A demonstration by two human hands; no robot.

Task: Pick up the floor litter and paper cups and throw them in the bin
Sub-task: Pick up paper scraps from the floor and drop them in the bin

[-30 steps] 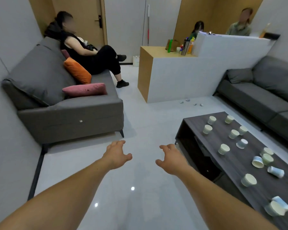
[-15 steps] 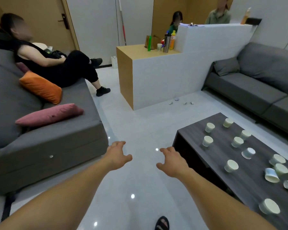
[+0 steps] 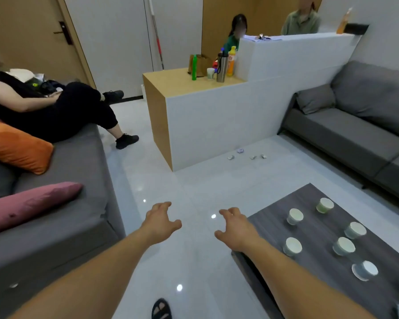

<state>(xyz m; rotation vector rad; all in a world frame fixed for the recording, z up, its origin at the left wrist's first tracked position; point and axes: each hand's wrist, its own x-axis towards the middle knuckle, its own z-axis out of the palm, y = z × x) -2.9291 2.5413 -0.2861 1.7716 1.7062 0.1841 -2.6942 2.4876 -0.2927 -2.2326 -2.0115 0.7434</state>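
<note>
- The left hand [image 3: 160, 222] and the right hand [image 3: 237, 229] reach forward at lower centre, fingers spread and loosely bent, grasping nothing.
- The paper cups [image 3: 294, 216] stand on the dark table [image 3: 318, 268] at lower right — apart from both hands.
- The floor litter [image 3: 240, 151] lies at centre, just beside the white counter [image 3: 217, 125].

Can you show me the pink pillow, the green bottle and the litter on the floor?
pink pillow [image 3: 30, 204], head view, middle of its side.
green bottle [image 3: 194, 67], head view, middle of its body.
litter [image 3: 240, 150], head view, on the purplish scrap.
</note>
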